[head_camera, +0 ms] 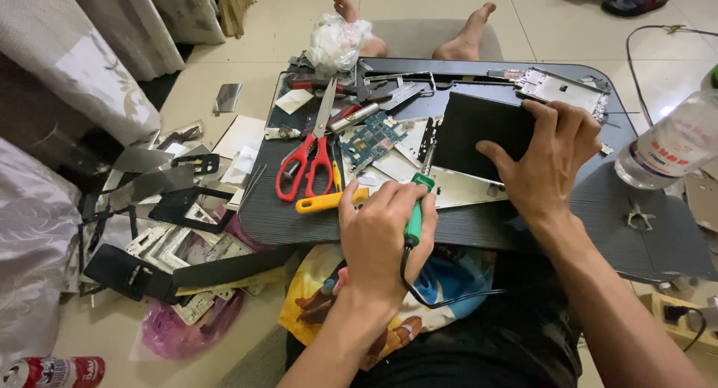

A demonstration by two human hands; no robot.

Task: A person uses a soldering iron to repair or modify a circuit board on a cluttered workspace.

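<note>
While the left hand [378, 235] is closed in a full grip round the green-handled soldering iron [413, 216], its black cord [441, 298] trails back over the lap, which keeps the slack off the desk [583, 208] and away from the work. That iron sits just in front of the dark flat panel [479, 134], tip pointing up toward the panel's near left corner; the tip itself is hidden behind the fingers. The right hand [542, 160] lies spread on the panel's right side, fingers over the far edge and thumb on its face, a pressing hold that looks meant to pin the part flat and steady. Left of the panel lie a small blue-green circuit board [372, 140], red-handled scissors [307, 164] and a yellow-handled tool [329, 201], all within easy reach. Right of the panel, at the desk's edge, stands a clear plastic bottle [673, 145]
</note>
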